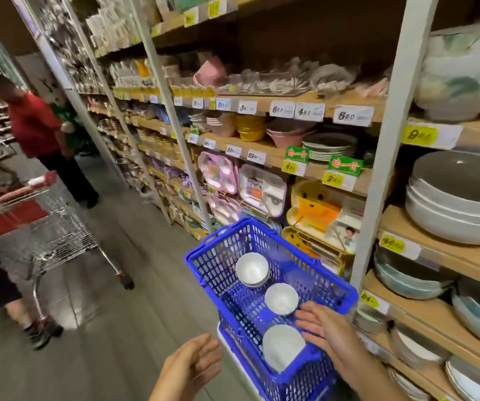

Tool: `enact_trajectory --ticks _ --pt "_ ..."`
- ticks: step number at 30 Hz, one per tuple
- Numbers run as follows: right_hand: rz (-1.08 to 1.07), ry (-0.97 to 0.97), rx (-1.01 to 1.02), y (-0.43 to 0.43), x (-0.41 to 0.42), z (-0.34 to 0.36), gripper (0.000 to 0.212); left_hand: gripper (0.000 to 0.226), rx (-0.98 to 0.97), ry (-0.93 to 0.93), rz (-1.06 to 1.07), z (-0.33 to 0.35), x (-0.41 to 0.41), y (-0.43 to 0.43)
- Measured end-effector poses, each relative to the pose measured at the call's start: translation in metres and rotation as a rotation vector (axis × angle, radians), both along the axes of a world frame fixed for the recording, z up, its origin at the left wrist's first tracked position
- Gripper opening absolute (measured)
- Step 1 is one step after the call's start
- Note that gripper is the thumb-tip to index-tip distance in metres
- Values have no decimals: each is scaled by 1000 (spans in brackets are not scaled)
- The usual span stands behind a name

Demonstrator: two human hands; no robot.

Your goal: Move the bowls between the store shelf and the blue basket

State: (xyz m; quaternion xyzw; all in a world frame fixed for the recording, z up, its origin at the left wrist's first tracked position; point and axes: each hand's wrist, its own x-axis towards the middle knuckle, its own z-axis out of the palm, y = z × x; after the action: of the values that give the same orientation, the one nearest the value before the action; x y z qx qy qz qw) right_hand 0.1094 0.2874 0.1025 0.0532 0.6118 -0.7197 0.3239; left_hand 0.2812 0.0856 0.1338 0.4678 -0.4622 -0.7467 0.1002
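A blue basket [204,264] stands low in front of the store shelf [424,256]. Inside it lie a small stack of white bowls [252,269] at the far end, a single white bowl [281,298] in the middle, and a larger white bowl [283,347] tilted against the near wall. My right hand [324,328] hovers open over the basket's near right side, fingers straight, just right of the middle bowl. Left of the basket, my left hand [191,363] is open with fingers relaxed and holds nothing.
The shelves on the right carry stacks of large white and grey bowls [459,204] and plates [330,146] with price tags. A shopping cart [53,227] and two people [39,125] stand in the aisle to the left.
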Motion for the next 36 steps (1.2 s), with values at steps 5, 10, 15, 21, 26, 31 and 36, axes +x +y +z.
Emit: enact_trajectory --ticks 5,10,15,21,26,31,36 --pt "-2 -136 11 -48 -56 -27 20 15 6 -70 -79 -9 -72 -57" --pt "-22 -251 77 -86 -100 -61 24 19 39 -126 -176 -25 -145 -107" --pt "-76 -376 148 -125 -138 -94 24 26 58 -215 -314 -64 -219 -160" --pt "-157 -485 188 -185 -168 -127 17 21 -13 -358 -554 -133 -319 -225" --pt "-337 -546 227 -231 -189 -159 23 21 -283 -525 -1011 -192 -373 -250" --pt "-375 -471 412 -272 -203 -196 10 19 -505 -459 -1408 -223 -396 -247" --pt "-224 -452 595 -287 -216 -214 49 46 -430 -466 -1256 -241 -406 -236"
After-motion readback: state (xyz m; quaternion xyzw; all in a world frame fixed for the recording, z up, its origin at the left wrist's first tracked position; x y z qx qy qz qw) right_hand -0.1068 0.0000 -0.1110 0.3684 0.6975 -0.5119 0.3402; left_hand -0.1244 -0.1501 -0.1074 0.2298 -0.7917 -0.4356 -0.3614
